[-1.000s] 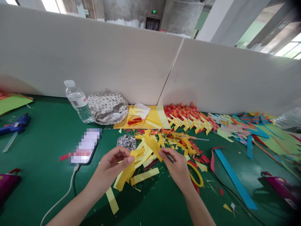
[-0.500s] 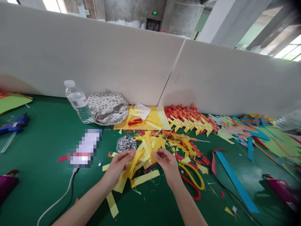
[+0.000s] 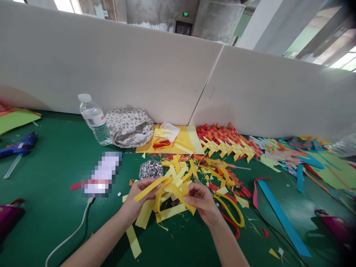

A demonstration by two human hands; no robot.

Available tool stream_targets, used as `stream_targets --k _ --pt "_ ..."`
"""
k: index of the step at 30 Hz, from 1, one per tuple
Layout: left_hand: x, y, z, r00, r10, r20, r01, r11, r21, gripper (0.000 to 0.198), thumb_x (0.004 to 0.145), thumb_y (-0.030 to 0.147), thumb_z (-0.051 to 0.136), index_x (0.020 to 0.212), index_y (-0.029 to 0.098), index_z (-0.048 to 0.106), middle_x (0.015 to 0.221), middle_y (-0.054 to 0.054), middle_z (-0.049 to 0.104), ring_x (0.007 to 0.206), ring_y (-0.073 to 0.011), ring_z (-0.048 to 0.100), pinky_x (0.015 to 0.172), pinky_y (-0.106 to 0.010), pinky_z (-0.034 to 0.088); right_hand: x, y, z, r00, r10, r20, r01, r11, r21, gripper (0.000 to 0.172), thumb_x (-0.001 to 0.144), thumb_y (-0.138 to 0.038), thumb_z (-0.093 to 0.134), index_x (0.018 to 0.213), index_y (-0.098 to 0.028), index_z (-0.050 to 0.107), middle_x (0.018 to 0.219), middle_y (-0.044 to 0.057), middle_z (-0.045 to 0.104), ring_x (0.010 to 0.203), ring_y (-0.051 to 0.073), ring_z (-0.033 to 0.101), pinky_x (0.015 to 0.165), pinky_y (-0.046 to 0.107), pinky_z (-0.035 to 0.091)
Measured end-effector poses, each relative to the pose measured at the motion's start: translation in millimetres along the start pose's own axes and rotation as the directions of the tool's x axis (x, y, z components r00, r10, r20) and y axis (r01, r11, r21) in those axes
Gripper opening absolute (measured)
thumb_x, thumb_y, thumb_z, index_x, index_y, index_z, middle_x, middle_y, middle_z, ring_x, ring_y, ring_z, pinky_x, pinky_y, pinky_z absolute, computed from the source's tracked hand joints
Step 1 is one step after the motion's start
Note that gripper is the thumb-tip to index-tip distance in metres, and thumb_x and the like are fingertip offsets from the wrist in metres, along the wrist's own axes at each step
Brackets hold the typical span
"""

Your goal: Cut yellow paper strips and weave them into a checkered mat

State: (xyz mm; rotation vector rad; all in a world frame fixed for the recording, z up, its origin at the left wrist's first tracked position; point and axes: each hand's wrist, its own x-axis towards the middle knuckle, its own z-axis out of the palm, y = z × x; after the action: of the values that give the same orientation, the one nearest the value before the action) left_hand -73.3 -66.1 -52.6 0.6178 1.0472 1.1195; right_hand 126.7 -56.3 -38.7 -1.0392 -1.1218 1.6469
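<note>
Folded and crossed yellow paper strips (image 3: 178, 187) stretch between my two hands, above a heap of more strips. My left hand (image 3: 141, 198) closes on the left side of them, and one darker yellow strip sticks out over its fingers. Thumb and fingers of my right hand (image 3: 200, 202) pinch the right side, where a strip end points down. Loose pale yellow strips (image 3: 145, 215) lie below on the green table. Just behind my left hand is a clear box of googly eyes (image 3: 151, 169). Scissors with yellow and red handles (image 3: 236, 213) rest right of my right hand, their blades mostly covered.
A yellow hot glue gun (image 3: 219, 165) lies behind the strips; a blue one (image 3: 22, 144) is far left. Water bottle (image 3: 96, 120), cloth bag (image 3: 129, 128) and woven paper fish (image 3: 225, 141) line the partition. A blurred phone (image 3: 104, 172) with a cable lies left.
My hands have turned the yellow strips. A strip now lies across my left hand, and my right fingers have curled around a strip end pointing down. The view has shifted slightly.
</note>
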Motion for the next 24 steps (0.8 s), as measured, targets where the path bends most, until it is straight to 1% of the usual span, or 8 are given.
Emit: stream_targets --k 4,8,11,14,17,19,21,24 --pt "-2 2 -0.8 0.997 0.060 -0.044 -0.056 0.995 0.080 0.027 0.060 0.029 0.072 0.085 0.017 0.069 0.085 -0.007 0.070 0.077 -0.0196 0.063 0.061 -0.023 0.049 1 -1 -1 0.990 0.101 0.097 -0.088 0.988 -0.130 0.016 0.054 -0.022 0.077 0.063 -0.015 0.065 0.058 -0.002 0.060 0.051 0.008 0.050 0.047 0.018 0.038" --pt "-3 3 -2.6 0.978 0.201 0.062 -0.208 0.965 0.162 0.025 0.062 0.026 0.071 0.086 0.018 0.069 0.088 -0.007 0.070 0.081 -0.0216 0.062 0.069 -0.027 0.050 6 5 -3 0.993 0.115 0.008 -0.113 0.983 -0.148 0.018 0.052 -0.024 0.078 0.064 -0.016 0.066 0.061 -0.002 0.062 0.055 0.010 0.054 0.052 0.019 0.040" --pt "-4 2 -2.7 0.949 0.285 0.132 -0.311 0.915 0.258 0.022 0.066 0.025 0.067 0.087 0.020 0.069 0.093 -0.006 0.068 0.084 -0.0220 0.062 0.069 -0.027 0.050 8 8 -4 0.993 0.109 -0.049 -0.115 0.982 -0.149 0.023 0.047 -0.024 0.080 0.063 -0.016 0.065 0.060 -0.001 0.062 0.055 0.011 0.055 0.053 0.021 0.042" --pt "-4 0 -1.9 0.932 0.332 0.144 -0.361 0.862 0.357 0.020 0.069 0.026 0.065 0.088 0.020 0.069 0.094 -0.006 0.067 0.084 -0.0217 0.061 0.068 -0.027 0.051 7 8 -4 0.994 0.112 -0.019 -0.113 0.980 -0.163 0.021 0.052 -0.026 0.078 0.066 -0.017 0.066 0.063 0.000 0.064 0.057 0.013 0.057 0.055 0.022 0.044" --pt "-4 0 -1.5 0.937 0.317 0.148 -0.350 0.864 0.363 0.020 0.070 0.027 0.064 0.087 0.019 0.069 0.092 -0.006 0.067 0.082 -0.0210 0.061 0.068 -0.028 0.052 5 6 -2 0.994 0.109 0.013 -0.105 0.974 -0.201 0.019 0.056 -0.028 0.076 0.068 -0.016 0.067 0.066 0.002 0.065 0.059 0.014 0.058 0.056 0.024 0.045" --pt "-4 1 -1.9 0.945 0.300 0.129 -0.327 0.885 0.333 0.021 0.069 0.027 0.065 0.087 0.018 0.068 0.090 -0.006 0.067 0.082 -0.0210 0.061 0.069 -0.029 0.051 6 6 -4 0.997 0.066 -0.050 -0.075 0.970 -0.230 0.022 0.053 -0.028 0.077 0.066 -0.015 0.067 0.064 0.003 0.064 0.058 0.015 0.057 0.055 0.025 0.045" --pt "-3 4 -3.0 0.955 0.289 0.070 -0.296 0.907 0.298 0.023 0.067 0.027 0.065 0.087 0.017 0.067 0.087 -0.006 0.068 0.080 -0.0205 0.061 0.069 -0.028 0.050 8 7 -7 0.987 -0.010 -0.160 -0.031 0.967 -0.251 0.025 0.052 -0.031 0.077 0.066 -0.015 0.066 0.063 0.002 0.062 0.059 0.015 0.056 0.055 0.026 0.045" --pt "-2 9 -5.3 0.951 0.308 -0.018 -0.295 0.926 0.237 0.021 0.066 0.026 0.066 0.084 0.016 0.066 0.085 -0.005 0.066 0.078 -0.0184 0.060 0.069 -0.026 0.048 11 6 -13 0.939 -0.111 -0.325 0.014 0.958 -0.286 0.030 0.061 -0.038 0.071 0.080 -0.017 0.062 0.072 0.003 0.059 0.068 0.018 0.055 0.062 0.031 0.044"
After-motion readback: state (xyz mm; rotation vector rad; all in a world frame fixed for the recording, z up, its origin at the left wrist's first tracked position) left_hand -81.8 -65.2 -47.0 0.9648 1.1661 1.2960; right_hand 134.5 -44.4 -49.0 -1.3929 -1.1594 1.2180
